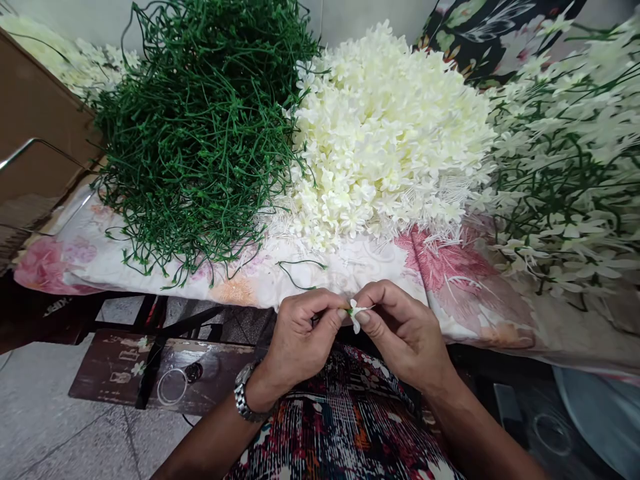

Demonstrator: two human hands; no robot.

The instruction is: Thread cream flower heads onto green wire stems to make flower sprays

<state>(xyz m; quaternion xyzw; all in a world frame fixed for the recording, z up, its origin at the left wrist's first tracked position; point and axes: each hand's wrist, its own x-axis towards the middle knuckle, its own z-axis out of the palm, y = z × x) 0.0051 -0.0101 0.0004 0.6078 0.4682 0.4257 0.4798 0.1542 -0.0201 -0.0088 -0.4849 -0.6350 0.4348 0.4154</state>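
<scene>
A small white artificial flower (pixel 355 315) is pinched between my right hand's (pixel 407 333) thumb and forefinger. My left hand (pixel 310 330) meets it from the other side, its thumb and forefinger closed on a green plastic stem, of which only the tip shows against the flower. Both hands are over the front edge of the table, above my lap. A loose green stem (pixel 300 263) lies on the cloth just beyond my fingers. Farther back are a large heap of green stems (pixel 205 133) and, to its right, a heap of white flower heads (pixel 390 133).
Assembled white flowers on green stems (pixel 575 200) are piled at the right. A floral cloth (pixel 240 290) covers the table. At the left stand a cardboard box (pixel 45 93) and a bent metal wire. Below left is a brown wooden bench (pixel 215 373).
</scene>
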